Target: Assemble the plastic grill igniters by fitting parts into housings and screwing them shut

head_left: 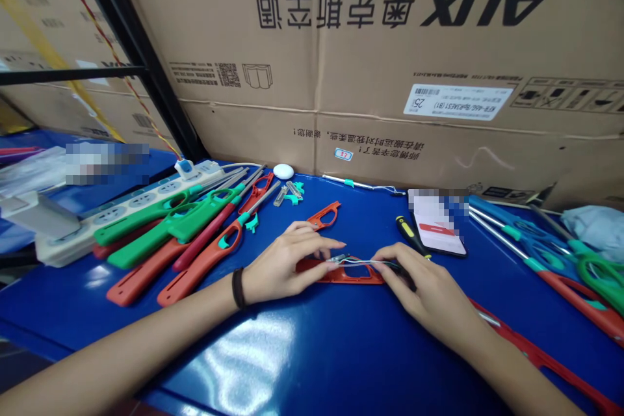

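Note:
My left hand [292, 260], a dark band on its wrist, pinches a small metallic piece at the left end of some thin wires [358, 261]. My right hand [422, 283] grips the other end of these wires, where a dark part is mostly covered by the fingers. Beneath the wires, an orange lighter casing half [353, 275] lies open side up on the blue table [302, 364]. Another orange casing piece [324, 214] with a looped opening lies just beyond my left hand.
Several assembled stick lighters [195, 266] lie left beside a white power strip [131, 205]. Green triggers and clear pieces [292, 194] lie behind. A metal lighter rod [348, 182], screwdriver [409, 234] and phone [436, 224] sit further back. More lighters [570, 286] and a red casing [541, 354] are right.

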Demonstrator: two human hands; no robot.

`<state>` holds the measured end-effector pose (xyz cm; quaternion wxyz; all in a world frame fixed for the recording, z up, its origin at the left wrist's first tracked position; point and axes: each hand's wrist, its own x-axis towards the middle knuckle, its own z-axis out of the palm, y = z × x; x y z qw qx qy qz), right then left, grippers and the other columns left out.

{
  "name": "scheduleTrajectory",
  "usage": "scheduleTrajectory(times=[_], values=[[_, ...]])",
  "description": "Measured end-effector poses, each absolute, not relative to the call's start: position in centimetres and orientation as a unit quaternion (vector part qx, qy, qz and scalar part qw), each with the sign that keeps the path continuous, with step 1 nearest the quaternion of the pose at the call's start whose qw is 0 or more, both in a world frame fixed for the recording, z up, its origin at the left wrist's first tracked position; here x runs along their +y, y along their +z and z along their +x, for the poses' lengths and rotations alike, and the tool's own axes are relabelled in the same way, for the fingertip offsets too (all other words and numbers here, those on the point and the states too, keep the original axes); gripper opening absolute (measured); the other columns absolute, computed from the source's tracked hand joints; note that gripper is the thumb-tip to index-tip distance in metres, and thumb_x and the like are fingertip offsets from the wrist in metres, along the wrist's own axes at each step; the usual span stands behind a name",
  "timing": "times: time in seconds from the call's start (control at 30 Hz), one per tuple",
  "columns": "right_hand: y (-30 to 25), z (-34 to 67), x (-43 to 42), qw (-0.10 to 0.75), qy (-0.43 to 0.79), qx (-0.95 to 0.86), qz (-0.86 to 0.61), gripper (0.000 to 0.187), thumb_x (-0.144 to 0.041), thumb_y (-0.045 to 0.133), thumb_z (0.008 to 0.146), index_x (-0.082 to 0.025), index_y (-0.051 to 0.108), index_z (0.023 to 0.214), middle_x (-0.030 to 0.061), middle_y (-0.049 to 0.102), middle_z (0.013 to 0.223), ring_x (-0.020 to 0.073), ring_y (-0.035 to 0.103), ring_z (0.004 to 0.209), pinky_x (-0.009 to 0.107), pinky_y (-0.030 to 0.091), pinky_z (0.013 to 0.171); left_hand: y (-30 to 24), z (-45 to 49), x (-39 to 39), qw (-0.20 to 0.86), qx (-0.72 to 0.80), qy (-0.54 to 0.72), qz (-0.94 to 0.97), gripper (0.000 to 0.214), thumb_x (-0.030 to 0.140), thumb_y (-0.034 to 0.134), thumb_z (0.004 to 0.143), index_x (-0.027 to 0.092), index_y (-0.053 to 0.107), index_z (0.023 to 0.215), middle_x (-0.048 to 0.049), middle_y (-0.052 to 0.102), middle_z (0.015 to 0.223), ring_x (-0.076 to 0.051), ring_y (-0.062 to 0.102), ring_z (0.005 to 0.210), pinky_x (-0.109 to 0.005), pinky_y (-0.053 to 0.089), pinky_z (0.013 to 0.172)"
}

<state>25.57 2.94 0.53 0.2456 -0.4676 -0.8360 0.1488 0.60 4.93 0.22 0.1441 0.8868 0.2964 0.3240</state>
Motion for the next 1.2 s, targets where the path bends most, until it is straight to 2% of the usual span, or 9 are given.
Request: scheduleTrajectory(times=[0.2, 0.37, 0.47, 0.77, 0.97, 1.07, 1.2], values=[[1.13, 25.64, 2.63, 0.244, 0.15, -0.848, -0.446, 0.015, -0.037, 0.047, 0.093, -0.027, 0.056, 0.101, 0.0004, 0.063, 0.098, 0.0151, 0.063, 0.08, 0.026, 0.048, 0.065, 0.44, 0.55, 5.16, 0.13, 0.307, 0.342, 0.879, 0.022, 0.02, 0.057, 0.089, 0.02, 0.063, 0.11, -0.004, 0.069, 0.094, -0.015, 0.061, 0.089, -0.036, 0.037, 0.097], [1.28, 25.6, 2.74, 0.233, 0.144, -0.86, -0.431, 0.02, -0.033, 0.043, 0.095, -0.027, 0.062, 0.098, 0.0023, 0.063, 0.099, 0.0152, 0.064, 0.083, 0.028, 0.05, 0.078, 0.55, 0.51, 5.07, 0.132, 0.303, 0.329, 0.884, 0.019, 0.02, 0.058, 0.088, 0.021, 0.065, 0.106, -0.0027, 0.068, 0.091, -0.015, 0.062, 0.087, -0.037, 0.035, 0.1], [1.15, 25.57, 2.83, 0.237, 0.132, -0.859, -0.433, 0.021, -0.033, 0.044, 0.094, -0.027, 0.064, 0.097, 0.0022, 0.064, 0.098, 0.0149, 0.065, 0.082, 0.027, 0.051, 0.078, 0.49, 0.54, 5.01, 0.132, 0.303, 0.329, 0.885, 0.023, 0.021, 0.059, 0.088, 0.021, 0.063, 0.11, -0.0017, 0.069, 0.09, -0.014, 0.062, 0.085, -0.037, 0.035, 0.101], [1.01, 25.42, 2.85, 0.219, 0.133, -0.848, -0.464, 0.018, -0.036, 0.043, 0.095, -0.028, 0.058, 0.101, -0.0023, 0.067, 0.097, 0.0138, 0.066, 0.076, 0.026, 0.051, 0.072, 0.48, 0.38, 5.23, 0.058, 0.293, 0.289, 0.909, 0.018, 0.023, 0.056, 0.09, 0.02, 0.065, 0.106, -0.0015, 0.071, 0.09, -0.015, 0.06, 0.086, -0.037, 0.034, 0.1], [1.09, 25.32, 2.73, 0.201, 0.116, -0.861, -0.452, 0.017, -0.031, 0.042, 0.095, -0.026, 0.058, 0.096, 0.0, 0.066, 0.096, 0.0135, 0.066, 0.074, 0.024, 0.05, 0.069, 0.52, 0.4, 5.27, 0.06, 0.292, 0.262, 0.918, 0.019, 0.024, 0.056, 0.091, 0.019, 0.066, 0.105, -0.0031, 0.07, 0.09, -0.016, 0.058, 0.087, -0.037, 0.035, 0.096], [1.12, 25.25, 2.6, 0.205, 0.105, -0.862, -0.452, 0.018, -0.03, 0.042, 0.095, -0.025, 0.059, 0.095, 0.0011, 0.066, 0.095, 0.0133, 0.065, 0.072, 0.024, 0.05, 0.067, 0.8, 0.45, 5.1, 0.065, 0.302, 0.258, 0.915, 0.022, 0.031, 0.059, 0.088, 0.019, 0.067, 0.105, -0.0034, 0.069, 0.089, -0.017, 0.058, 0.086, -0.037, 0.035, 0.094], [1.2, 25.2, 2.44, 0.209, 0.11, -0.856, -0.46, 0.019, -0.031, 0.041, 0.095, -0.025, 0.058, 0.093, 0.0012, 0.065, 0.093, 0.0133, 0.064, 0.069, 0.024, 0.049, 0.063, 1.2, 0.45, 4.87, 0.06, 0.29, 0.27, 0.916, 0.045, 0.05, 0.071, 0.074, 0.019, 0.066, 0.107, -0.0039, 0.068, 0.09, -0.019, 0.057, 0.086, -0.038, 0.035, 0.094]])
